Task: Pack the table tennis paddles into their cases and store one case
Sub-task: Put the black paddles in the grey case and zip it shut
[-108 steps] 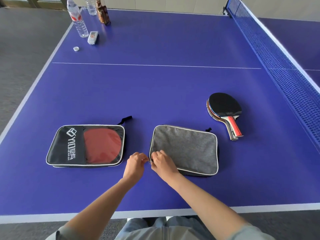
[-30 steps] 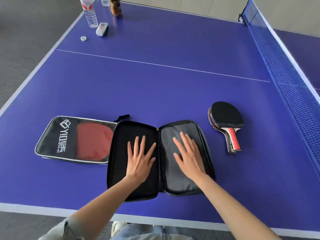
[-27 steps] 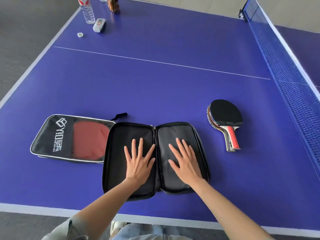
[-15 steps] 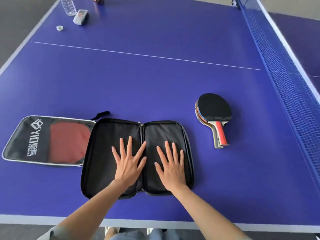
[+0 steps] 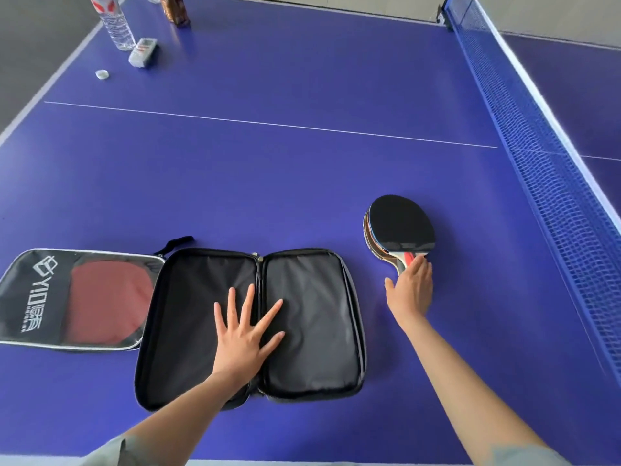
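Lying open and flat on the blue worktop (image 5: pixel 302 169), the black case (image 5: pixel 188 331) is being held down by the left hand (image 5: pixel 245 334). Its fingers (image 5: pixel 250 297) are spreading wide over the middle fold. The right hand (image 5: pixel 410 290) is resting on the handles of the stacked paddles (image 5: pixel 400 227), which are sitting just past its fingertips. Its fingers are staying close together, thumb sticking out. I cannot tell if they are gripping. Beside the left fingers, a second case (image 5: pixel 77 297) is showing a red paddle inside.
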Demonstrator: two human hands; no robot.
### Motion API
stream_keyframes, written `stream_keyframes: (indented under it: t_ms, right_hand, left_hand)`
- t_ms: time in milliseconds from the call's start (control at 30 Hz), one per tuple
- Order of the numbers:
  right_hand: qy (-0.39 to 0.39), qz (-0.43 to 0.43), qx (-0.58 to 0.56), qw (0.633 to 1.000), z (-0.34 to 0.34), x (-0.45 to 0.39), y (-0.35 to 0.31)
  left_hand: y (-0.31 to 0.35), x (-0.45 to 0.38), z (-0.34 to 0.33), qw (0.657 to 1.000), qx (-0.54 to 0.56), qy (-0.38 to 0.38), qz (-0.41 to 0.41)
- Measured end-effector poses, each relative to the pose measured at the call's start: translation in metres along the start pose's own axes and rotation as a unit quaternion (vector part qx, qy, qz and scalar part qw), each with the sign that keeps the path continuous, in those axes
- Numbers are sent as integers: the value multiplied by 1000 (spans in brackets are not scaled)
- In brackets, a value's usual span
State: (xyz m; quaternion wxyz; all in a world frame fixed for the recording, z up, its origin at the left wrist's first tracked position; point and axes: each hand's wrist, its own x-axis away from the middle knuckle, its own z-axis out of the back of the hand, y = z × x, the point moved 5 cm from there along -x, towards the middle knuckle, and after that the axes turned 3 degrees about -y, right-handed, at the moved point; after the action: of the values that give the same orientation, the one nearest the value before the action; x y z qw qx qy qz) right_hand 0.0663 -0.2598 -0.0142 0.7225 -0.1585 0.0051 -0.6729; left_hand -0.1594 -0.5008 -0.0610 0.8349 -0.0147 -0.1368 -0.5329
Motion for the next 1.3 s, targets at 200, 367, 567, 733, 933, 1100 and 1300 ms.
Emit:
stream_keyframes:
  t_ms: [200, 367, 567, 733, 933, 1100, 1300]
  right_hand:
    - [14, -64, 5, 998, 1, -10, 0]
    - [-8, -58, 18, 998, 2, -18, -1]
    - [-8, -42, 0, 999, 4, -14, -6]
    - [13, -26, -21, 999, 12, 1, -9]
    - [41, 12, -35, 998, 24, 43, -27]
    - [23, 38, -49, 998, 18, 90, -56]
    - [-16, 38, -39, 998, -19, 146, -84]
  left_hand:
    - [0, -2, -1, 1000, 0, 12, -11]
    - [0, -6, 0, 1000, -1, 14, -20]
    - [0, -8, 1, 1000, -3, 10, -23]
    - [0, -8, 1, 1000, 8, 3, -19]
    - [2, -8, 4, 1000, 14, -3, -14]
    - [1, -10, -1, 999, 18, -41, -13]
    - [-1, -16, -7, 995, 34, -94, -18]
